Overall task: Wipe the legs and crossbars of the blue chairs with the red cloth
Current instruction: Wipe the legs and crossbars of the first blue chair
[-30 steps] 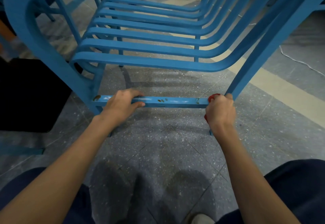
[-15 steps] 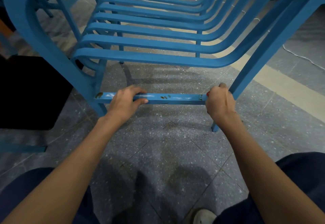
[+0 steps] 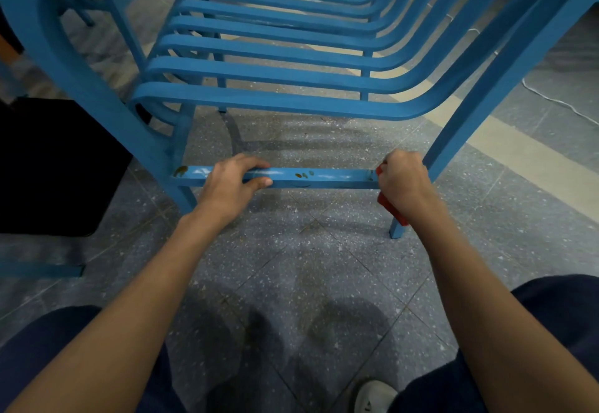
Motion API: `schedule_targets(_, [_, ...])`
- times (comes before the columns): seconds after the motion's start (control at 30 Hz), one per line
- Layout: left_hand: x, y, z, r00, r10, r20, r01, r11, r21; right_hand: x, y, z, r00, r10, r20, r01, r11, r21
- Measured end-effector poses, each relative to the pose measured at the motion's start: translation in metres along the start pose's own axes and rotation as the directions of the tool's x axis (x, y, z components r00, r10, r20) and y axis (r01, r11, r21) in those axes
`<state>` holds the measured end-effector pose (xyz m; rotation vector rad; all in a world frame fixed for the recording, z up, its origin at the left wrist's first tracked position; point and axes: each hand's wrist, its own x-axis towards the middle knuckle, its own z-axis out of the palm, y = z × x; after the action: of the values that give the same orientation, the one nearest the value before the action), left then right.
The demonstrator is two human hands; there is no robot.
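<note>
A blue slatted chair (image 3: 275, 101) stands right in front of me, its low front crossbar (image 3: 324, 177) running between the two front legs. My left hand (image 3: 233, 185) grips the left part of that crossbar, fingers over the top and thumb under. My right hand (image 3: 403, 182) holds the red cloth (image 3: 390, 208) wrapped around the right front leg (image 3: 453, 140) where the crossbar joins it. Only a red edge of the cloth shows below and beside the fist. Brownish spots mark the crossbar.
Speckled grey tiled floor (image 3: 291, 266) lies under the chair, with a pale strip (image 3: 534, 159) at right and a thin white cable (image 3: 557, 101). A black box (image 3: 55, 166) sits left. More blue furniture legs (image 3: 42, 270) stand at left. My knees and a white shoe (image 3: 372, 396) fill the bottom.
My right hand slid up the right front leg, then came back down a little with the cloth. The left hand kept its hold on the crossbar.
</note>
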<state>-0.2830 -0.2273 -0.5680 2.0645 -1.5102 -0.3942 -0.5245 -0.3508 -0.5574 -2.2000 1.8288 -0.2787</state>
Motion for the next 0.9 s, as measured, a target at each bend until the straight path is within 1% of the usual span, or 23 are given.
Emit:
schedule_targets(0.07, [0.0, -0.001, 0.002, 1.0, -0.003, -0.003, 0.003, 1.0, -0.002, -0.002, -0.005, 0.006, 0.999, -0.039, 0.019, 0.039, 0.999, -0.008])
schedule_targets(0.13, [0.0, 0.0, 0.002, 1.0, -0.001, -0.005, 0.001, 1.0, -0.007, -0.01, -0.003, 0.01, 0.992, -0.125, 0.029, 0.126, 0.992, -0.02])
schedule_targets(0.17, [0.0, 0.0, 0.003, 1.0, 0.0, -0.005, 0.0, 1.0, -0.009, -0.016, 0.001, 0.011, 0.983, -0.184, 0.013, 0.184, 0.983, -0.019])
schedule_targets(0.23, [-0.001, -0.001, 0.003, 1.0, -0.002, -0.007, 0.002, 1.0, -0.01, -0.026, 0.012, 0.008, 0.964, -0.262, -0.047, 0.264, 0.963, 0.056])
schedule_targets(0.3, [-0.001, -0.001, 0.003, 1.0, -0.001, -0.009, 0.001, 1.0, -0.006, -0.031, 0.022, 0.002, 0.967, -0.241, -0.085, 0.249, 0.964, 0.097])
schedule_targets(0.37, [0.0, -0.001, 0.004, 1.0, 0.002, -0.011, -0.002, 1.0, -0.006, -0.023, 0.025, -0.001, 0.984, -0.161, -0.076, 0.166, 0.984, 0.066])
schedule_targets(0.43, [0.0, -0.001, 0.004, 1.0, 0.004, -0.016, -0.004, 1.0, -0.012, -0.008, 0.02, -0.001, 0.999, -0.038, -0.036, 0.04, 0.998, 0.051])
schedule_targets(0.47, [0.0, 0.0, 0.004, 1.0, 0.005, -0.02, -0.005, 1.0, -0.015, -0.002, 0.014, 0.0, 1.0, 0.0, -0.026, 0.001, 0.999, 0.04])
schedule_targets(0.53, [0.0, 0.0, 0.004, 1.0, 0.007, -0.027, -0.008, 1.0, -0.021, 0.001, 0.0, 0.006, 0.999, 0.02, -0.039, -0.019, 0.999, 0.028])
schedule_targets(0.6, [-0.001, -0.001, 0.004, 0.999, 0.011, -0.034, -0.012, 1.0, -0.023, -0.006, -0.012, 0.016, 0.999, -0.024, -0.039, 0.025, 0.999, 0.04])
schedule_targets(0.67, [-0.001, -0.002, 0.005, 0.999, 0.018, -0.04, -0.019, 1.0, -0.021, -0.019, -0.017, 0.026, 0.984, -0.164, -0.073, 0.168, 0.985, 0.046])
schedule_targets(0.73, [0.0, -0.002, 0.005, 0.999, 0.021, -0.039, -0.022, 0.999, -0.023, -0.03, -0.014, 0.031, 0.942, -0.313, -0.123, 0.322, 0.944, 0.066])
schedule_targets(0.77, [0.0, -0.002, 0.005, 0.999, 0.022, -0.036, -0.023, 0.999, -0.023, -0.035, -0.009, 0.029, 0.929, -0.341, -0.143, 0.357, 0.928, 0.105])
schedule_targets(0.8, [0.0, -0.002, 0.006, 0.999, 0.021, -0.034, -0.022, 0.999, -0.026, -0.039, -0.003, 0.027, 0.927, -0.338, -0.162, 0.362, 0.919, 0.153])
schedule_targets(0.83, [0.0, -0.002, 0.005, 0.999, 0.018, -0.034, -0.019, 0.999, -0.029, -0.041, 0.002, 0.023, 0.934, -0.308, -0.18, 0.338, 0.924, 0.176])
schedule_targets(0.9, [0.0, -0.002, 0.005, 0.999, 0.011, -0.031, -0.012, 0.999, -0.033, -0.039, 0.009, 0.015, 0.957, -0.228, -0.182, 0.257, 0.953, 0.159])
